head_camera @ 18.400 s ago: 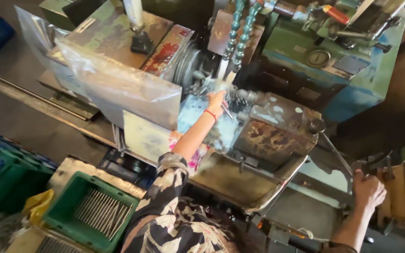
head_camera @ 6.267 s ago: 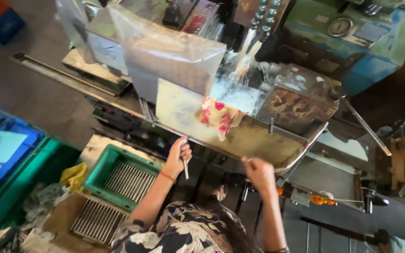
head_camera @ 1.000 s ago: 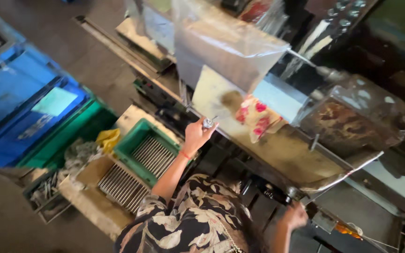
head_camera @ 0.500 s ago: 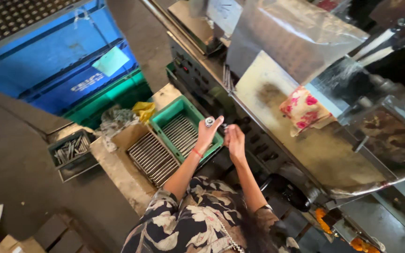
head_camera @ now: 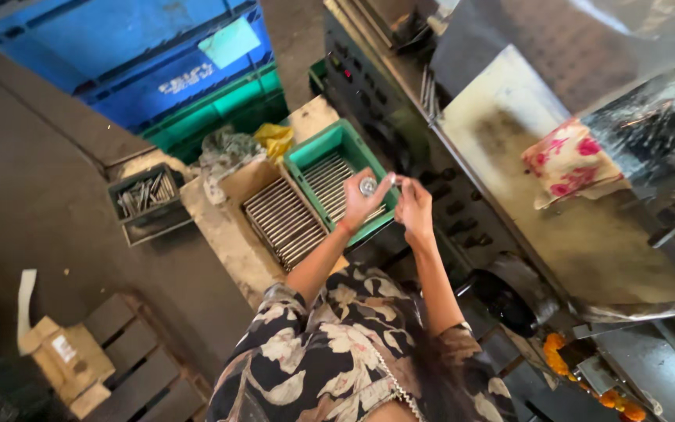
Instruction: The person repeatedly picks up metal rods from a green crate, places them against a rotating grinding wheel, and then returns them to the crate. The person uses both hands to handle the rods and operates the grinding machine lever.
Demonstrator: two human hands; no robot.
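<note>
My left hand [head_camera: 362, 202] holds a small round shiny metal part [head_camera: 368, 185] above a green tray [head_camera: 308, 152] of thin metal rods. My right hand [head_camera: 414, 209] is raised close beside it, its fingertips pinched near the part; whether it touches the part I cannot tell. Left of the green tray lies a tan box [head_camera: 232, 181] filled with more rods laid side by side.
A metal machine tray [head_camera: 564, 242] with a pink flowered cloth [head_camera: 570, 162] is on the right. Blue crates [head_camera: 119, 55] and a green crate [head_camera: 228, 109] stand behind. A small dark bin of rods [head_camera: 147, 198], a wooden pallet [head_camera: 138, 375] and a cardboard box [head_camera: 60, 355] sit at left.
My view has swung from the machine down to the trays. My right hand came off the machine and joined the left, which carried the metal part over the green tray.
</note>
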